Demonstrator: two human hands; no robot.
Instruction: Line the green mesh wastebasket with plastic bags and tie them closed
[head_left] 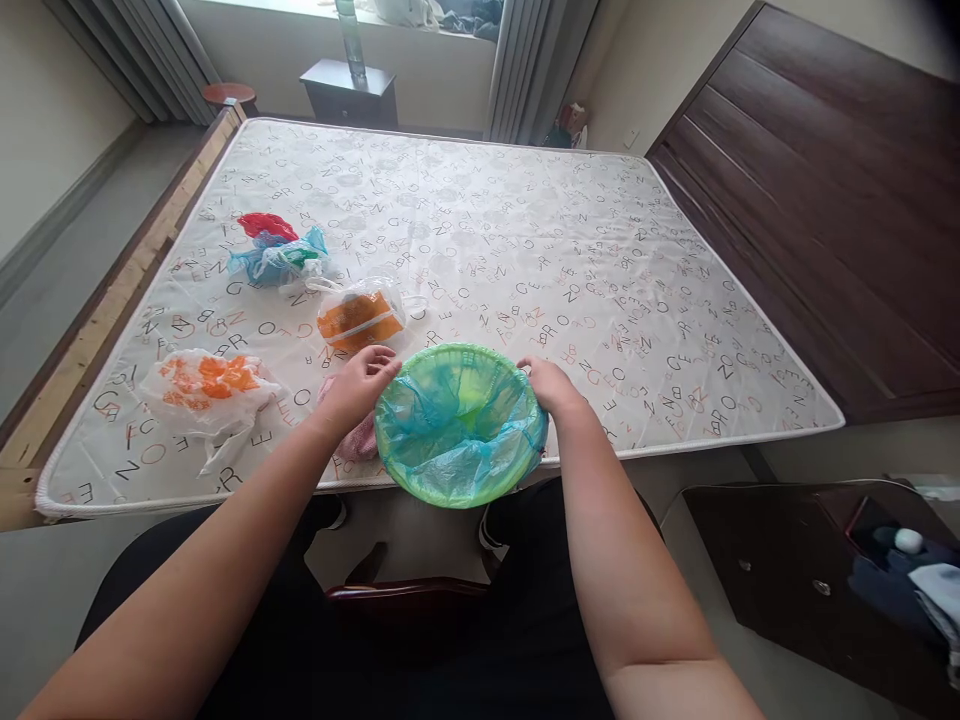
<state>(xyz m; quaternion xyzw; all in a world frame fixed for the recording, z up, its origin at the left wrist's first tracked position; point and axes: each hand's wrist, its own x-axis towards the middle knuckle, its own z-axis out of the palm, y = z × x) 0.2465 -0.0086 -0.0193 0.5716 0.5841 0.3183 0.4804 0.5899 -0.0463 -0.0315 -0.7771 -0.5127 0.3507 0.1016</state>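
Note:
A round green trash bin (384,447), lined with a thin blue plastic bag (457,455), stands in front of me at the near edge of the mattress. The bag is spread inside and reaches the rim. On the rim's left side, my left hand (365,380) has its fingertips at the edge, fingers loosely bent and apart. My right hand (553,386) grips the rim on the right, its fingertips partly hidden. Behind my left wrist lies a pink cloth (358,440), partly covered. Just beyond my left hand sits a clear plastic bag with orange-brown contents (361,318).
Crumpled plastic bags lie on the lettered mattress (525,240): a white-and-orange one (210,385) and a red-and-blue bunch (277,250). A dark headboard (840,200) rises at right. A dark cabinet (780,560) with a phone stands at lower right. A chair edge (409,592) shows below.

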